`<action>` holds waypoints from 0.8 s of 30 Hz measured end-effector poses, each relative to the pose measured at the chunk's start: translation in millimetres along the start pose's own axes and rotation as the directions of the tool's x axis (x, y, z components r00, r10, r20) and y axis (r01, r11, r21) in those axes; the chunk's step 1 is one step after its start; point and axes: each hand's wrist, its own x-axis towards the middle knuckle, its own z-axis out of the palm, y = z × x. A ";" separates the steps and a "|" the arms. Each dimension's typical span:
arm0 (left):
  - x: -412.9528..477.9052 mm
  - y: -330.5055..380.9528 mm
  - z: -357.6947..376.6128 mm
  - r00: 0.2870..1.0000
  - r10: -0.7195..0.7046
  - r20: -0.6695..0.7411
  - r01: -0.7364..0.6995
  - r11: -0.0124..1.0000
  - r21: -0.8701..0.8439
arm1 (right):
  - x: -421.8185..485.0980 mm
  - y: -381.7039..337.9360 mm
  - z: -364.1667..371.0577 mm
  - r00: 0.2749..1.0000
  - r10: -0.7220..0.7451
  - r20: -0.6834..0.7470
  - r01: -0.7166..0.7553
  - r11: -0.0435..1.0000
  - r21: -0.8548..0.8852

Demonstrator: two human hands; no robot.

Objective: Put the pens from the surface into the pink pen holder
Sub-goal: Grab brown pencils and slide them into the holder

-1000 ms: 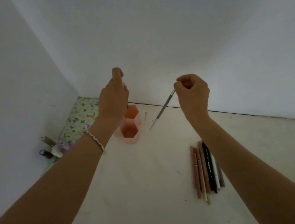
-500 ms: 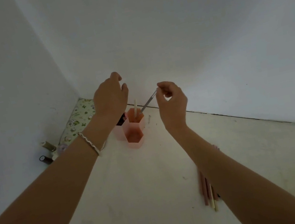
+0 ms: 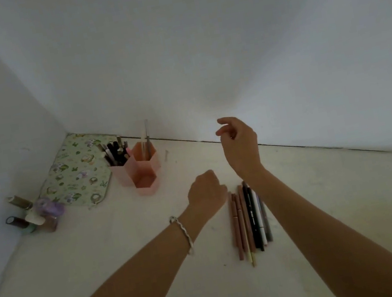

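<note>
The pink pen holder (image 3: 145,177) has three hexagonal cups and stands near the corner. Its left cup is packed with pens (image 3: 115,152), the back cup holds two thin pens (image 3: 147,141), and the front cup looks empty. Several pens (image 3: 250,220) lie side by side on the surface, right of centre. My left hand (image 3: 206,191) hangs knuckles-up at the far end of that row; its fingers are hidden beneath it. My right hand (image 3: 239,144) hovers above and beyond the row, fingers loosely curled, holding nothing.
A floral pouch (image 3: 76,174) lies in the corner left of the holder. Several small bottles (image 3: 32,216) cluster against the left wall. A tiny nail-like item (image 3: 166,155) lies right of the holder. Walls close off the back and left.
My right hand has let the grey pen go into the holder's back cup and drawn back to the right. My left hand has left the holder and dropped to the row of pens.
</note>
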 end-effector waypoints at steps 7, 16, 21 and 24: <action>-3.7 9.1 55.6 0.996 -0.078 -0.040 0.078 0.997 -0.008 | -11.4 36.5 -53.3 0.995 0.090 0.036 -0.089 0.995 -0.037; 11.3 5.1 50.8 0.995 -0.099 -0.027 0.098 0.995 -0.034 | -22.4 63.1 -67.8 0.981 0.173 0.087 -0.171 0.985 -0.035; 24.6 1.5 11.4 0.975 -0.137 -0.175 0.082 0.953 -0.293 | -26.2 73.3 -64.5 0.934 0.264 0.240 -0.209 0.950 -0.231; 26.9 -0.4 -19.5 0.945 -0.108 -0.309 -0.027 0.914 -0.404 | -33.8 73.4 -50.1 0.869 0.330 0.369 -0.172 0.900 -0.401</action>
